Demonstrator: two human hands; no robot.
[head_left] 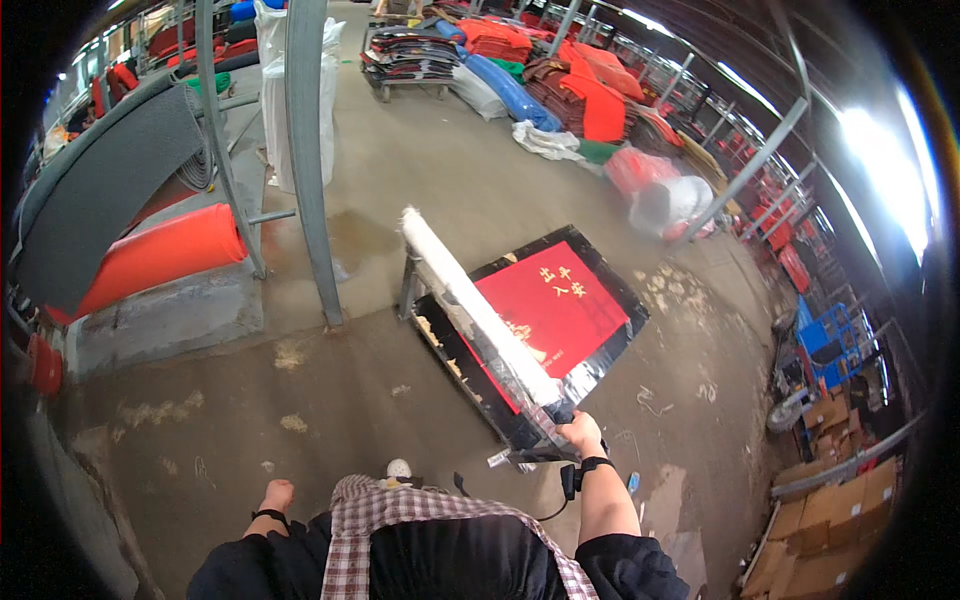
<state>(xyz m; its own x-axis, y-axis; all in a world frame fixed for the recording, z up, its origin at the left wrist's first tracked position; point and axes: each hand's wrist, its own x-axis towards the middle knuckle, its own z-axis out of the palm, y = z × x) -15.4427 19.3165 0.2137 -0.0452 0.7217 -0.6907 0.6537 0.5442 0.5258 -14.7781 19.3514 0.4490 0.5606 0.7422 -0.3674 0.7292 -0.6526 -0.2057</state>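
The white-wrapped bar [470, 295] lies ahead and to the right of the person's body, its long axis slanting from an upper far-left end down to a near-right end; the right hand [582, 432] is at that near end, much the nearer of the two hands, its fingers wrapped around a dark part there; the left hand [278, 493] hangs low on the other side, well apart from the bar, its fingers seemingly curled and nothing visible in it, though I cannot tell how tightly they are folded. The far end of the bar stands over a metal leg [407, 285], out beyond the right hand's grip; so the bar's direction relative to that single hold looks like the relation that counts most, judging by how lopsided the contact is.

Just beyond the bar, and partly crossed by it in this view, the red mat [560, 310] with gold lettering lies flat, set askew to the person; a black surround frames it, though whether this is its own border or a base beneath is hard to tell; the concrete floor [380, 400] spreads around it.
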